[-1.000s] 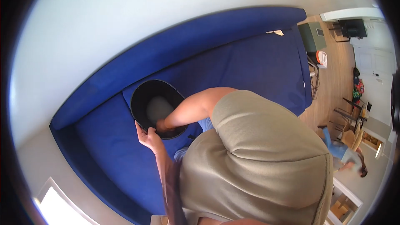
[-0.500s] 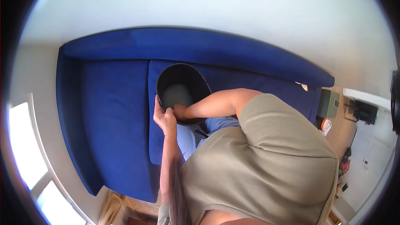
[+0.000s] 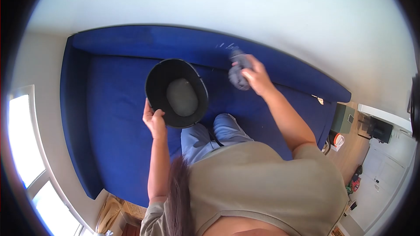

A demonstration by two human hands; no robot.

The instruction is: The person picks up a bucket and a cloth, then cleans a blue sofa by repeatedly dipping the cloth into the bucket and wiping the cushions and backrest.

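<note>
1 head cam, fisheye, facing steeply down, close above black bucket (image 3: pixel 176 92) & blue sofa (image 3: pixel 114 105)

R hand (image 3: pixel 258 78) now out of bucket (image 3: pixel 153 83) w/ grey cloth (image 3: pixel 236 78) (up by sofa back (image 3: pixel 153 43)).

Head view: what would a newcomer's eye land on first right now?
The deep blue sofa fills the middle of the view, under a pale wall. Against its seat a black bucket stands out, its near rim gripped by the left hand. To the right of that, the right hand holds a crumpled grey cloth in front of the backrest.
</note>
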